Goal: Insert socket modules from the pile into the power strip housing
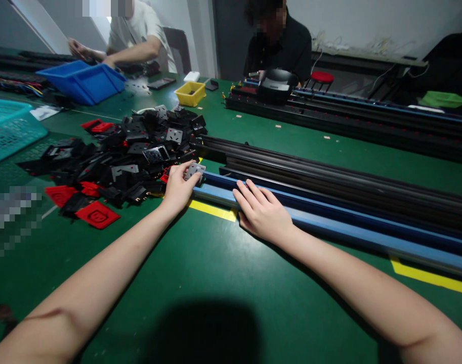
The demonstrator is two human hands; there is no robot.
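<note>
Your left hand (178, 185) pinches the grey perforated plate (196, 171) at the left end of the blue rail (337, 226), well inside the tabletop's (226, 265) far edge; your right hand (265, 210) lies straight-fingered on the rail. Keep the plate square.

There are two foreground hands (178, 188) (266, 211), two co-workers (149, 28) (297, 43), one blue bin (96, 83) and one yellow bin (192, 100).

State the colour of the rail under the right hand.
The rail is blue, seen best in the head view.
</note>
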